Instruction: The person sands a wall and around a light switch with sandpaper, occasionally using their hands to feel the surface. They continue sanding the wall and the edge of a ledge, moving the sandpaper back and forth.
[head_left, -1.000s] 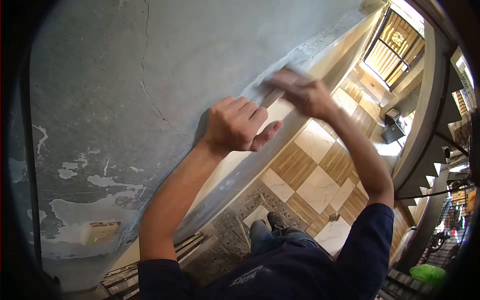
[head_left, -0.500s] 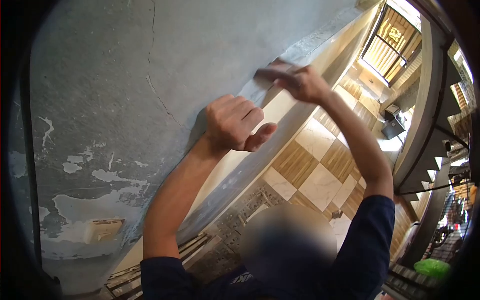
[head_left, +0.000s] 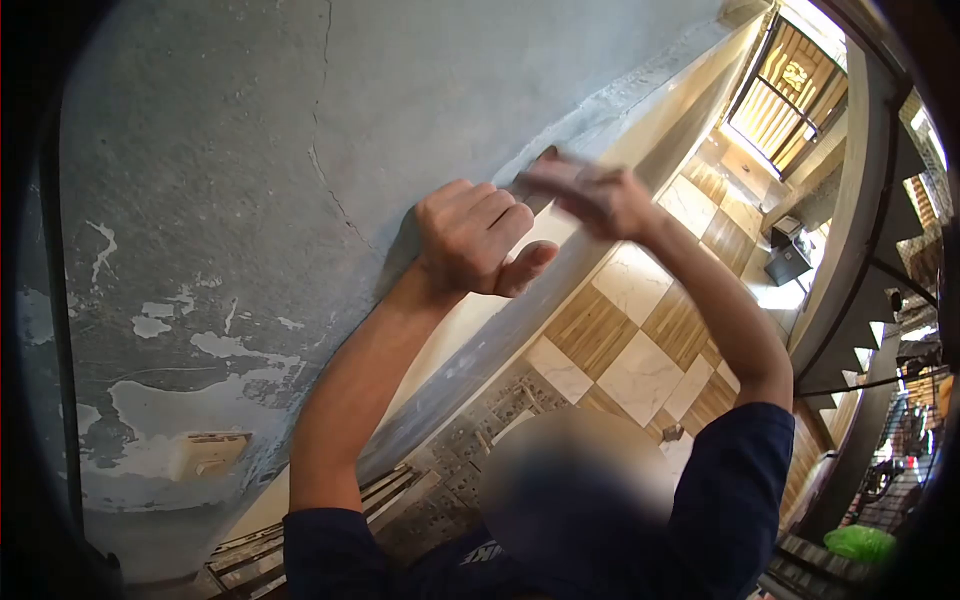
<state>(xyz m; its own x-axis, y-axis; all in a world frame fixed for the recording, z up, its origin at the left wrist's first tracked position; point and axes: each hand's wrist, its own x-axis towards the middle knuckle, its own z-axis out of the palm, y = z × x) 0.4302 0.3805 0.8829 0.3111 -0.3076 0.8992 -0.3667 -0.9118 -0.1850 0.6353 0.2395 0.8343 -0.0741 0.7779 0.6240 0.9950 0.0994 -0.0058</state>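
Observation:
My left hand (head_left: pixel 475 235) is closed in a fist against the grey wall (head_left: pixel 230 130), with its thumb sticking out towards the lower right. Whatever the fist holds, if anything, is hidden from this side. In my right hand (head_left: pixel 620 208), smeared by motion, is a dark hammer-like tool (head_left: pixel 562 188), too blurred to name surely. The tool is just right of my left fist, in front of the wall's rough edge. That edge (head_left: pixel 610 95) runs along a cream lower band (head_left: pixel 640 130).
A thin crack (head_left: pixel 325 180) runs down the wall, and paint peels around a switch plate (head_left: pixel 212 455). Tiled floor (head_left: pixel 640 370) lies below. A gate (head_left: pixel 785 90) stands at the far end, a dark box (head_left: pixel 788 262) nearer, and a green bag (head_left: pixel 860 543) at lower right.
My right hand and its tool have swung down, closer to my left fist. The left fist keeps its place on the wall; the view has shifted slightly.

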